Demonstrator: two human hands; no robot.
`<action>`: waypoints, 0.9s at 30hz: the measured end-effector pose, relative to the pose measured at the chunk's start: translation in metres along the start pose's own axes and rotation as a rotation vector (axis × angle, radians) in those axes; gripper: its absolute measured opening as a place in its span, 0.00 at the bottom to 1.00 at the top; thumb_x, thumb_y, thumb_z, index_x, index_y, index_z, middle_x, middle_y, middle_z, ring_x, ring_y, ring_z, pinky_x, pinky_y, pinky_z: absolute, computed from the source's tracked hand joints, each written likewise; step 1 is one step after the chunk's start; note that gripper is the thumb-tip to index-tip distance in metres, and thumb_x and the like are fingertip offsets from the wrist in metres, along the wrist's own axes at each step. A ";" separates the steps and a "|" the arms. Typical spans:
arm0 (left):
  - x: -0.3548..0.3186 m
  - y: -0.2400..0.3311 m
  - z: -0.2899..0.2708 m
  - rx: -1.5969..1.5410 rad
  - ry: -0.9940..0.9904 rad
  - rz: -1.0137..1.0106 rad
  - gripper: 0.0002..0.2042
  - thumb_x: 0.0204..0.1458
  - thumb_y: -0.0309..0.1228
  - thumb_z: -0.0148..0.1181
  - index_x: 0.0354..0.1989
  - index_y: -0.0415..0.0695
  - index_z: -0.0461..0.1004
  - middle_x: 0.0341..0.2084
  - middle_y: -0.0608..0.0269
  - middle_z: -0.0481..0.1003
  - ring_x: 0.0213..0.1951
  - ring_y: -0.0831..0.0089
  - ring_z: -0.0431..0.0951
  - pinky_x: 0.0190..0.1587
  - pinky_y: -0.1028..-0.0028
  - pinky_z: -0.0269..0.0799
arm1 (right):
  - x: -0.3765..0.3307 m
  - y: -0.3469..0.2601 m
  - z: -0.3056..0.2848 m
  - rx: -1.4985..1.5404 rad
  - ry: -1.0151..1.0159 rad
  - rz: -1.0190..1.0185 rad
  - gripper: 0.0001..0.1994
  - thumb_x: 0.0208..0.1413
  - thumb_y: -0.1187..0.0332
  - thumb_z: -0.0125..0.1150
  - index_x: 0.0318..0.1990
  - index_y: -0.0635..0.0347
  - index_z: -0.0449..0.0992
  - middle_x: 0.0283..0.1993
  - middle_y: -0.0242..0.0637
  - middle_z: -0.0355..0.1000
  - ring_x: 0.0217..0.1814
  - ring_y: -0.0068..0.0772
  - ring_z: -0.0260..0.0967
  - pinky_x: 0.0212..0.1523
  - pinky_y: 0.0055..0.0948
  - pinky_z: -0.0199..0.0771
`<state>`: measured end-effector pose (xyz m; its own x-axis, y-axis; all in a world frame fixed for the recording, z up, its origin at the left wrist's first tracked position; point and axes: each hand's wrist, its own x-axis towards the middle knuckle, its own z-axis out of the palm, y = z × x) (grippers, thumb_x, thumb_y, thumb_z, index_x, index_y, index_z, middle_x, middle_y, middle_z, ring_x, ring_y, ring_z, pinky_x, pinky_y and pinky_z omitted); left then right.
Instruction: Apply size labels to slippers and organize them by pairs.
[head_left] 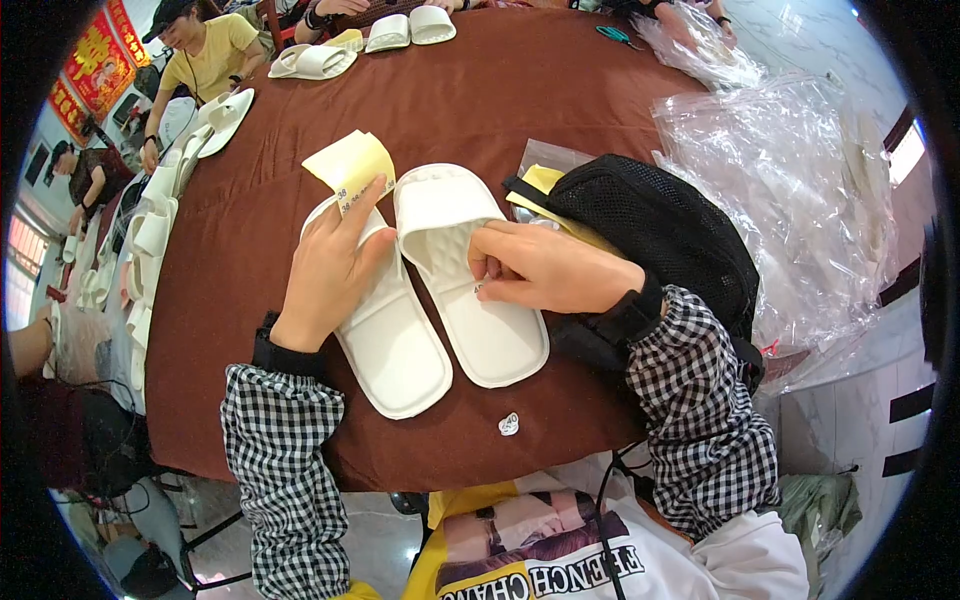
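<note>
A pair of white slippers lies side by side on the brown tablecloth, toes pointing away from me. Over the left slipper [395,350] is my left hand [335,260], its fingers holding a yellow sheet of small printed stickers [350,162] by the lower end. My right hand [545,265] reaches into the right slipper [495,345] from the side. Its thumb and forefinger are pinched at the insole on a small white sticker [479,289], mostly hidden by the fingertips. A crumpled bit of sticker [509,424] lies near the table's front edge.
Beside my right hand sits a black mesh bag [660,225], with clear plastic bags [780,190] heaped beyond it. More white slippers [150,235] line the left edge of the table [520,90]. Teal scissors [618,36] lie at the back. Co-workers [205,55] sit around the table.
</note>
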<state>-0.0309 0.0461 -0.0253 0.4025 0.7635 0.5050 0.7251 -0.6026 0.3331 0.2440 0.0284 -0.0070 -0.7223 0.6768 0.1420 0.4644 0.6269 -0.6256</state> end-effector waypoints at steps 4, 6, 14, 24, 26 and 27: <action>-0.001 0.001 -0.001 -0.007 0.016 0.014 0.26 0.60 0.39 0.57 0.66 0.47 0.66 0.53 0.44 0.73 0.53 0.46 0.73 0.55 0.56 0.68 | -0.003 -0.013 -0.015 0.106 -0.058 0.048 0.09 0.56 0.75 0.60 0.44 0.64 0.72 0.39 0.41 0.72 0.40 0.43 0.72 0.42 0.35 0.72; -0.003 0.001 -0.001 0.006 0.011 0.005 0.25 0.60 0.38 0.57 0.66 0.46 0.65 0.53 0.45 0.73 0.53 0.46 0.73 0.56 0.57 0.68 | -0.008 -0.005 -0.014 0.053 -0.045 -0.045 0.10 0.56 0.74 0.59 0.46 0.63 0.73 0.41 0.44 0.72 0.42 0.46 0.73 0.43 0.38 0.73; -0.001 0.004 -0.004 -0.006 0.023 0.027 0.25 0.59 0.36 0.58 0.65 0.46 0.66 0.53 0.46 0.74 0.53 0.48 0.74 0.56 0.57 0.68 | -0.030 -0.023 -0.006 -0.366 0.026 -0.162 0.18 0.49 0.78 0.58 0.50 0.63 0.77 0.48 0.43 0.70 0.45 0.45 0.75 0.47 0.37 0.75; -0.001 0.001 0.001 0.026 0.002 -0.006 0.26 0.59 0.38 0.58 0.66 0.47 0.65 0.53 0.45 0.73 0.54 0.46 0.73 0.57 0.56 0.67 | -0.035 -0.027 -0.001 -0.441 0.052 -0.091 0.15 0.48 0.78 0.57 0.46 0.64 0.77 0.44 0.45 0.70 0.41 0.44 0.77 0.42 0.36 0.77; -0.002 0.000 0.000 0.027 -0.012 -0.026 0.26 0.59 0.38 0.58 0.66 0.47 0.65 0.54 0.45 0.73 0.54 0.46 0.73 0.57 0.56 0.67 | -0.031 -0.030 0.002 -0.463 0.044 -0.091 0.16 0.49 0.77 0.57 0.47 0.64 0.76 0.45 0.45 0.70 0.41 0.44 0.76 0.42 0.36 0.76; -0.002 0.002 0.000 0.021 -0.021 -0.041 0.26 0.60 0.38 0.57 0.66 0.47 0.65 0.54 0.45 0.73 0.54 0.46 0.73 0.57 0.56 0.67 | -0.033 -0.031 0.001 -0.468 0.043 -0.089 0.16 0.49 0.77 0.57 0.47 0.64 0.76 0.45 0.45 0.70 0.41 0.44 0.76 0.42 0.36 0.76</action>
<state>-0.0304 0.0438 -0.0252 0.3838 0.7921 0.4746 0.7525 -0.5662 0.3364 0.2528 -0.0136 0.0074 -0.7525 0.6219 0.2168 0.5899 0.7828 -0.1979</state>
